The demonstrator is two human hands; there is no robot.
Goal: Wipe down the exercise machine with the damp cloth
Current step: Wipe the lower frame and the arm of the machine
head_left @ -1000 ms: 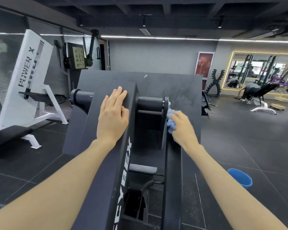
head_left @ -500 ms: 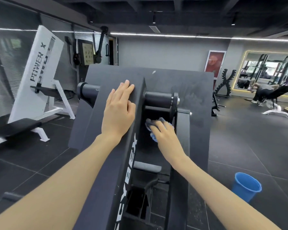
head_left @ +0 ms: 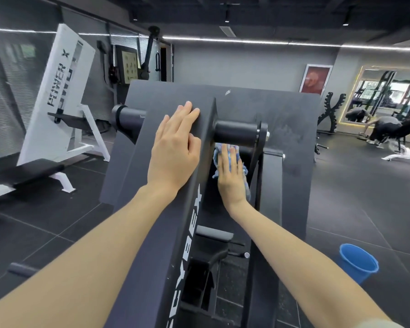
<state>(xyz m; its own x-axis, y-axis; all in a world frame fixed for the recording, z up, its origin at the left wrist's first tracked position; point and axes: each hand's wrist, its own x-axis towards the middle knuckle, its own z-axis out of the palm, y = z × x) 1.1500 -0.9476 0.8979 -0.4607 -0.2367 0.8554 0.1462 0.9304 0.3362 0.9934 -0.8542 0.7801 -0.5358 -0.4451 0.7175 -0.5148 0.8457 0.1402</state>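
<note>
Right hand [head_left: 231, 178] flat, pressing blue cloth [head_left: 219, 153] below the black roller [head_left: 236, 136] | left hand [head_left: 174, 152] flat, beside roller | blue bucket [head_left: 356, 266] well right

Both bare forearms reach forward; the left hand [head_left: 174, 147] lies flat, fingers [head_left: 187, 112] straight, and the right hand [head_left: 231, 176] presses palm-down, fingers extended.

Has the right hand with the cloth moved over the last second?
Yes. The right hand, pressing the blue damp cloth, moved from the right frame edge leftward into the recess under the black cylindrical roller.
</note>
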